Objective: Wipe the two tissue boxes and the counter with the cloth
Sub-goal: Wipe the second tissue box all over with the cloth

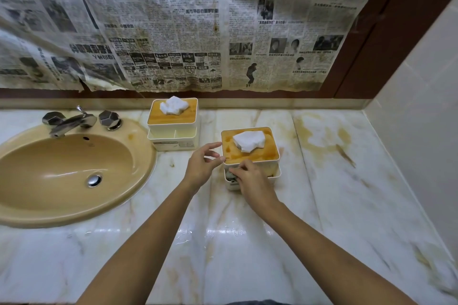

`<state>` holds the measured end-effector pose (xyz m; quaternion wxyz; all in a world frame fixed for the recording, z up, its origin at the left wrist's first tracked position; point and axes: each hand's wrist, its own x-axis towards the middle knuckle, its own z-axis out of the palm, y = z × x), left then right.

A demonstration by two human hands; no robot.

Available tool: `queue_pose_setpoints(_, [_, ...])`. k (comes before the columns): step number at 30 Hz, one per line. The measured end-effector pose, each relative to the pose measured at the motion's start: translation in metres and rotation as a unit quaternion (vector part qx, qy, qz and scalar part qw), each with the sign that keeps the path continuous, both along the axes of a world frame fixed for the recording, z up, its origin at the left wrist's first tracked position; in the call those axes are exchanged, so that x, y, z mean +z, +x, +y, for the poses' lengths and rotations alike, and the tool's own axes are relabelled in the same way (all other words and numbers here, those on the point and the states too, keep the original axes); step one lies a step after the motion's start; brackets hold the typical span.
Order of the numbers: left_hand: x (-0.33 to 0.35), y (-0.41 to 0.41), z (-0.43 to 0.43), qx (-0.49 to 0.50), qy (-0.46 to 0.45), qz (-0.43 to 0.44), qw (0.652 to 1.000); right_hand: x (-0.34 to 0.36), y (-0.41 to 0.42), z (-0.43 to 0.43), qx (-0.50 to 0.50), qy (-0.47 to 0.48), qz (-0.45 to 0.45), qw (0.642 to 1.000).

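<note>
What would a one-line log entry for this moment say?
left hand: touches near tissue box corner | right hand: grips cloth at its front

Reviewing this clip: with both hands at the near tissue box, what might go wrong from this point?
1. The left hand only touches the near tissue box at its corner; a hard rub from the right hand at the front tray may slide it.
2. What looks like a grey cloth under that hand may catch the loose tissue on top.
3. The brown stains on the counter may smear when wiped.
</note>
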<state>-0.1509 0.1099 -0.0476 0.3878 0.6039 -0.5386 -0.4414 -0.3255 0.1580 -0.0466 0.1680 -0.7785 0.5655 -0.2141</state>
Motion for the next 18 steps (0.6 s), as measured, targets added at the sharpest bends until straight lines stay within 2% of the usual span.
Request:
queue_pose_setpoints(5, [-0.002,0.003,-0.002,-0.008,0.000,0.005,1.000,0.007,-0.007,-0.003,0.039,-0.005,-0.021,0.999])
queue_pose_setpoints(9, [-0.003,0.004,-0.003,-0.008,0.001,0.004,1.000,0.014,-0.030,-0.001,-0.062,-0.101,-0.027,0.993])
queue_pose_setpoints(12, [-0.003,0.004,-0.003,-0.008,0.000,-0.001,1.000,0.009,-0.029,0.002,-0.062,-0.074,-0.037,0.995])
queue_pose_setpoints(15, [-0.004,0.004,-0.002,-0.008,-0.004,-0.003,1.000,0.003,-0.011,0.005,-0.018,-0.014,-0.079,0.997])
queue_pose_setpoints(18, [-0.005,0.005,-0.003,-0.011,-0.007,-0.008,1.000,-0.001,0.008,0.005,-0.020,0.007,-0.120,0.993])
